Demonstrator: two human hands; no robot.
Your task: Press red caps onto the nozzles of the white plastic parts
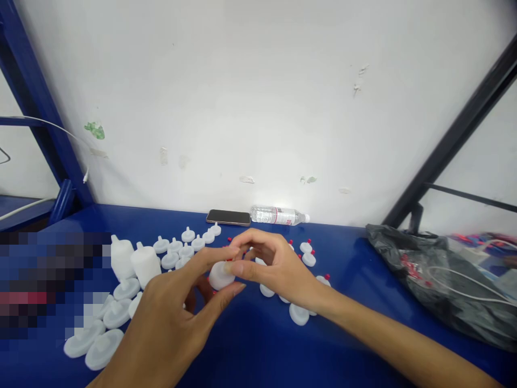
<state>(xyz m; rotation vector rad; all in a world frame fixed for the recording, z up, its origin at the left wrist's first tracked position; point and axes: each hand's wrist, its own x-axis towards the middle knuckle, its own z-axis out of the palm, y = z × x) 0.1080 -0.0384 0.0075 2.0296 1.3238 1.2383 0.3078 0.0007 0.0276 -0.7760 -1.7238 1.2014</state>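
Observation:
My left hand (169,304) grips a white round nozzle cap (220,277) between thumb and fingers, holding it above the blue table. From the other side, my right hand (278,264) pinches at the top of this same cap. Its thumb and curled fingers cover the nozzle, so what sits at the tip is hidden. Loose white nozzle caps (126,289) without red tips lie around and behind my left hand, by two white bottles (145,265) with nozzles. Beyond and beneath my right hand are several white caps with small red tips (309,259).
At the back of the blue table (250,345), a phone (228,217) and a clear water bottle (278,215) lie along the white wall. A dark plastic bag (440,291) holding small red pieces spreads over the right side. Blue frame posts (52,102) rise on the left.

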